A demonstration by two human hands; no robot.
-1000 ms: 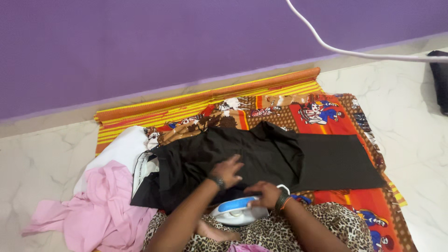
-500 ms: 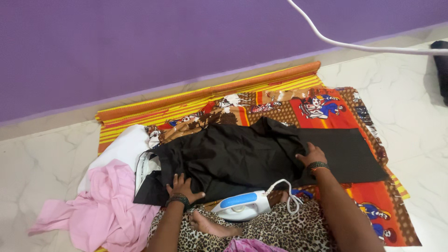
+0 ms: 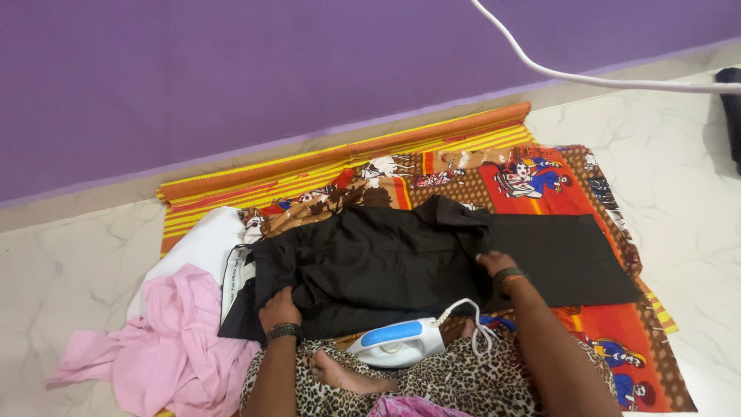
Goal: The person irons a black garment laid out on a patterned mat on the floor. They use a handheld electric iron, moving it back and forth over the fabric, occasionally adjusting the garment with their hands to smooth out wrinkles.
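Observation:
A black garment lies spread over a patterned orange and brown cloth on the floor. My left hand grips the garment's near left edge, fingers curled into the fabric. My right hand holds the garment near its middle right, where a fold meets the flat black panel. A white and blue iron rests flat by my lap, between my arms, with no hand on it.
A pink cloth and a white cloth lie heaped at the left. A striped orange and yellow mat runs along the purple wall. A white cord crosses overhead at the right. White marble floor surrounds the mat.
My right hand let go of the iron and moved up to the garment's right side. My left hand moved from the garment's middle to its near left edge and closed on it.

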